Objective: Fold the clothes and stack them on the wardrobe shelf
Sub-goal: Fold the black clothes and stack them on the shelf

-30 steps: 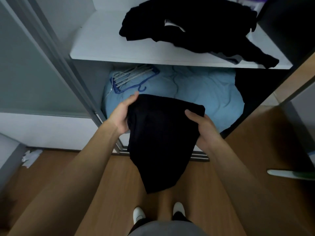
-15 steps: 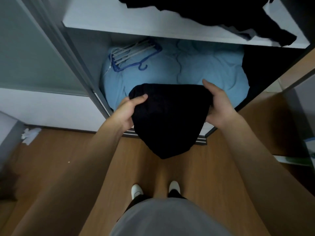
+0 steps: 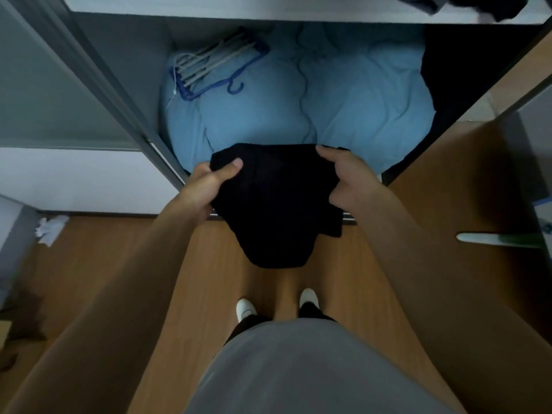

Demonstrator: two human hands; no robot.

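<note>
A black garment point(image 3: 274, 204), partly folded, hangs in front of me between both hands over the wooden floor. My left hand point(image 3: 206, 186) grips its upper left edge with the thumb on top. Its upper right edge is held by my right hand point(image 3: 349, 177), fingers curled over the cloth. The white wardrobe shelf point(image 3: 268, 8) runs along the top edge of the view. A bit of the dark clothes pile point(image 3: 484, 4) shows on it at the top right.
Below the shelf lies a light blue duvet point(image 3: 343, 100) with blue and white hangers point(image 3: 209, 67) on it. A grey sliding door frame point(image 3: 104, 85) stands at the left. Crumpled white paper point(image 3: 50, 230) lies on the wooden floor point(image 3: 358, 264). My white shoes point(image 3: 246, 309) show below.
The garment has been gathered shorter and lowered toward me. My view has tilted down, so the shelf and its clothes pile have slid almost out of the top.
</note>
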